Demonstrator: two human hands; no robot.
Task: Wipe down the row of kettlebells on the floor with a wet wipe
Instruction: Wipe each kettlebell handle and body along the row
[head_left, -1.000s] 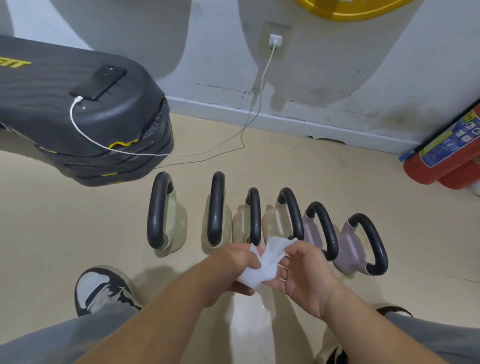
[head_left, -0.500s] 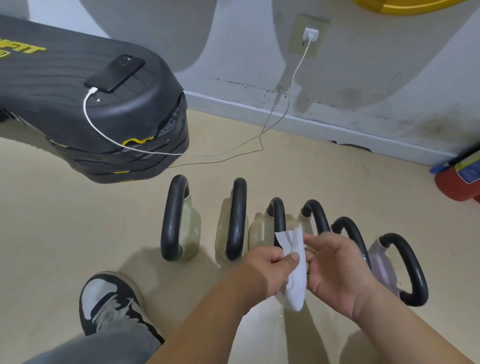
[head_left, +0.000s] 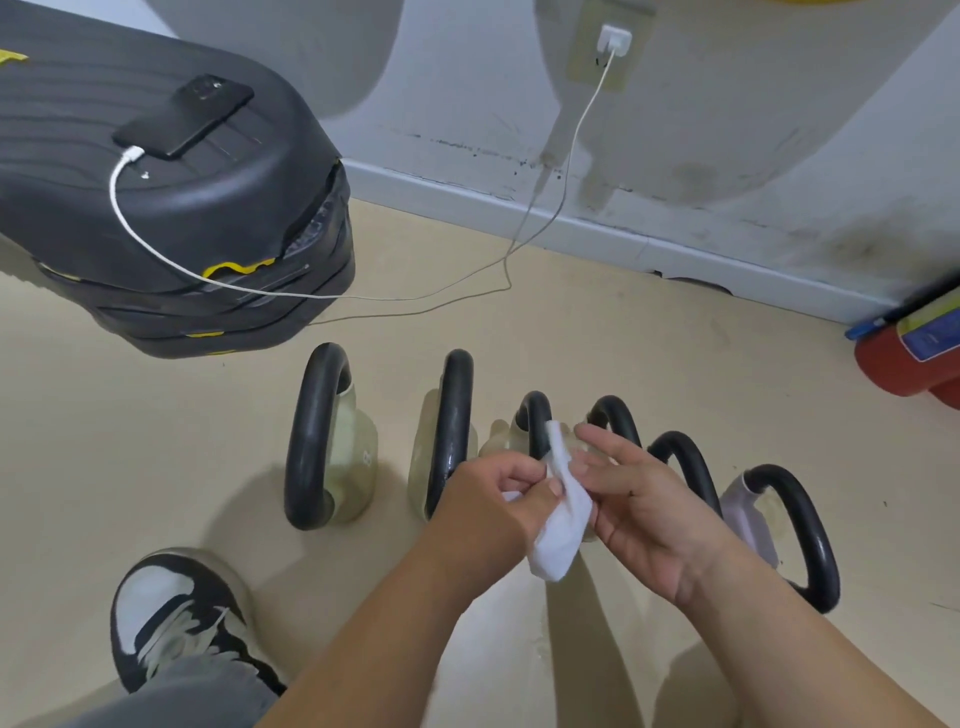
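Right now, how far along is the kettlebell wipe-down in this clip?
Done: nothing visibly; none of the six kettlebells shows a clear wiped mark. In hand: the left hand pinches the wet wipe above the row, the right hand open beside it; the wipe touches no kettlebell. Left: seemingly the whole row.

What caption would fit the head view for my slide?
A person's left hand pinches a white wet wipe above a row of kettlebells; right hand open beside it.

Left hand (head_left: 498, 488) pinches the wet wipe (head_left: 561, 525) over the kettlebells (head_left: 311, 441); right hand (head_left: 649, 504) seemingly touches it.
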